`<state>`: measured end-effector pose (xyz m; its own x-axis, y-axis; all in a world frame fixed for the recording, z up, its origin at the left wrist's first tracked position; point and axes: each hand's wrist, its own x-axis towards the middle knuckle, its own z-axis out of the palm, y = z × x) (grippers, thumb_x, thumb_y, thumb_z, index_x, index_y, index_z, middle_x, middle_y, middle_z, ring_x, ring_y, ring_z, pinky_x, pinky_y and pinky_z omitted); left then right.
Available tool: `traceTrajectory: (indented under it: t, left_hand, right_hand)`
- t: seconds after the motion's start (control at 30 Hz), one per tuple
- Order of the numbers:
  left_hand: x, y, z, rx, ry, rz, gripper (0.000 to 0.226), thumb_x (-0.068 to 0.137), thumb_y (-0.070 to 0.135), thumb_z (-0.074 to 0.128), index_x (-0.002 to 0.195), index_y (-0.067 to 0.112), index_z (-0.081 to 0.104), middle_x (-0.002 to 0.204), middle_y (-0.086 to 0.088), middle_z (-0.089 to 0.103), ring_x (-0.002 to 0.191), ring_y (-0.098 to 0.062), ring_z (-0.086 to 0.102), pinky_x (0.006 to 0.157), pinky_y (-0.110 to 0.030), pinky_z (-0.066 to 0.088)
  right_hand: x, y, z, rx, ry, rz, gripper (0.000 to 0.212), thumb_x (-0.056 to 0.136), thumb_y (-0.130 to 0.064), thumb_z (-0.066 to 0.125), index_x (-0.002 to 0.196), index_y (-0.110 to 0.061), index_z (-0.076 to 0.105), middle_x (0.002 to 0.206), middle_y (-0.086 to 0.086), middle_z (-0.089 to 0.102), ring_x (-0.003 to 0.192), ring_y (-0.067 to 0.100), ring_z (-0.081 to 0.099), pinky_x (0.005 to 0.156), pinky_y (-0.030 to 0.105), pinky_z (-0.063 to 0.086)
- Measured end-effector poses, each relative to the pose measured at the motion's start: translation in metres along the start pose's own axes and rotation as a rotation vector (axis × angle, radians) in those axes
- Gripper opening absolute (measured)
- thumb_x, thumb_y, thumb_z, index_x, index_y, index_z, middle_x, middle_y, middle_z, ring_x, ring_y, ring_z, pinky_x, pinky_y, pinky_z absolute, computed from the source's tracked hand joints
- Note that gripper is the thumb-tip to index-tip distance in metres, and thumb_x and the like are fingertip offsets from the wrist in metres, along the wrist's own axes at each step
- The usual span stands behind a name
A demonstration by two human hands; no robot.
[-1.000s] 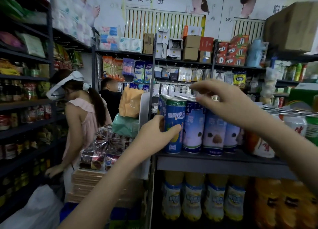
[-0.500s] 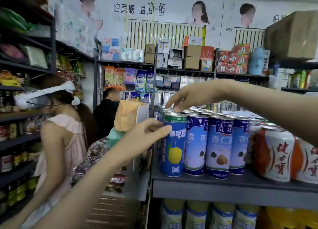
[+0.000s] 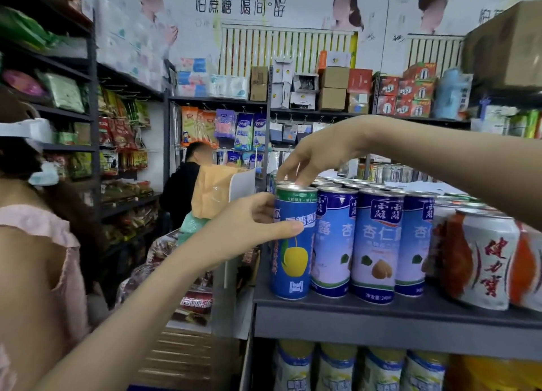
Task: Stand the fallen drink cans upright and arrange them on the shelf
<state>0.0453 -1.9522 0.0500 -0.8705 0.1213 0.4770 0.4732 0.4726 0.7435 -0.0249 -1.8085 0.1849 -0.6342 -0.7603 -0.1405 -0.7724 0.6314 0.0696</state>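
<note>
— Where is the can?
— The blue can (image 3: 293, 261) with the yellow fruit stands upright at the left end of the front row on the grey shelf (image 3: 381, 326), touching the almond-drink cans (image 3: 378, 244) beside it.
— And the hands?
— The left hand (image 3: 252, 226) grips its upper part, thumb across the front. The right hand (image 3: 316, 158) reaches over, fingertips down on the can tops just behind; I cannot tell whether it grips one.
</note>
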Motion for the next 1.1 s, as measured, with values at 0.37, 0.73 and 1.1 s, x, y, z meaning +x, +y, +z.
traceTrajectory:
  t: [0.37,0.73,1.1]
  left_hand:
    - [-0.001,-0.001,0.004,0.026,0.143,-0.028,0.080,0.046,0.062,0.071,0.117,0.028,0.057,0.113,0.007,0.065,0.098,-0.007,0.064,0.091,-0.035,0.052]
    - [0.019,0.072,0.026,0.960,0.268,0.126,0.056,0.080,0.071,0.040,0.120,0.036,0.057,0.120,0.012,0.060,0.122,-0.015,0.045,0.112,-0.045,0.010]
    - [0.039,0.079,0.033,0.903,0.111,0.050,0.040,0.084,0.062,0.050,0.110,0.035,0.064,0.103,0.016,0.064,0.108,-0.010,0.048,0.112,-0.044,0.007]
  right_hand:
    - [-0.065,0.013,0.017,0.093,0.331,0.078,0.037,0.098,-0.032,0.048,0.135,-0.030,0.049,0.121,-0.014,0.055,0.111,0.005,0.052,0.097,0.027,0.036]
    - [-0.122,0.041,0.061,0.100,0.352,0.220,0.044,0.090,-0.048,0.053,0.130,-0.030,0.052,0.124,-0.012,0.057,0.112,0.008,0.053,0.088,0.022,0.035]
    - [-0.120,0.052,0.070,0.256,0.430,0.201,0.046,0.085,-0.049,0.060,0.124,-0.023,0.059,0.120,-0.013,0.058,0.111,0.008,0.052,0.087,0.023,0.036]
